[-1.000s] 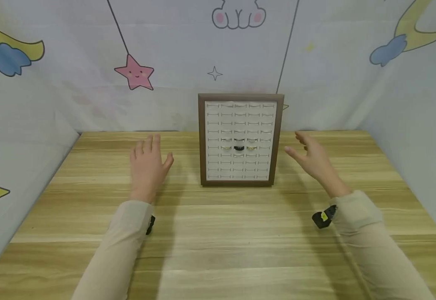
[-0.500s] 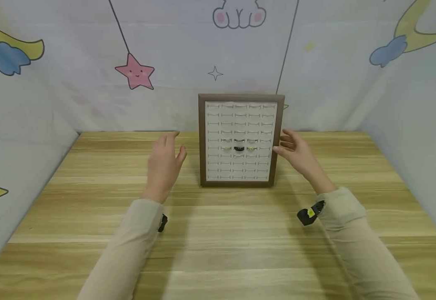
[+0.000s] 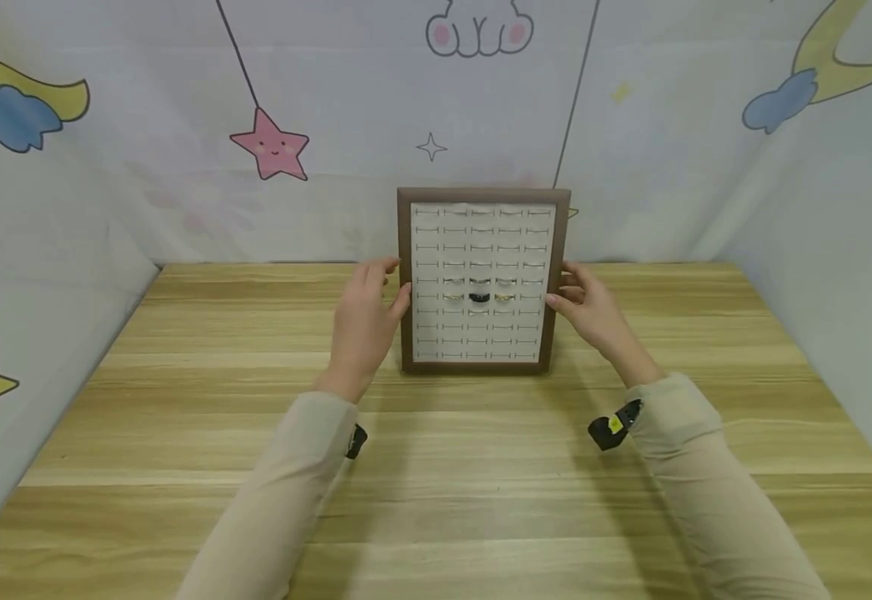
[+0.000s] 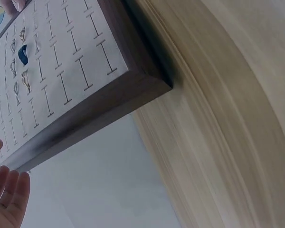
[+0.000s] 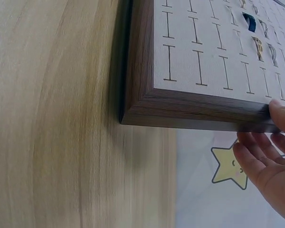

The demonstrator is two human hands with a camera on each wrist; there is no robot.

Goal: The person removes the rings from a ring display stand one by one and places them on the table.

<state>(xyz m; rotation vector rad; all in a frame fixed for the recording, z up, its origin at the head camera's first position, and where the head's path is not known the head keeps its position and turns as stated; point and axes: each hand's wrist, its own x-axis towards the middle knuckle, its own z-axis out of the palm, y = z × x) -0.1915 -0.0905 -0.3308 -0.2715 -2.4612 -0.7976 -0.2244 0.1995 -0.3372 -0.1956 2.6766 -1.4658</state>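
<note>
A ring display board with a brown wooden frame stands upright near the back of the table, its white slotted face towards me. Several rings sit around its middle rows, among them a black ring between two gold-coloured ones. My left hand is at the board's left side, thumb over the frame's front edge and fingers along its outer side. On the opposite side my right hand holds the frame, its thumb on the front edge. The fingertips behind the frame are partly hidden in the head view.
The board stands on a wood-grain table. Behind it hangs a white cloth backdrop printed with stars and moons, which also closes in both sides. A black wrist camera sits under the right cuff.
Both hands have moved inward to the board's sides. The right reached the frame first, and the left has since come rightwards to the left edge. The board has stayed in place.
</note>
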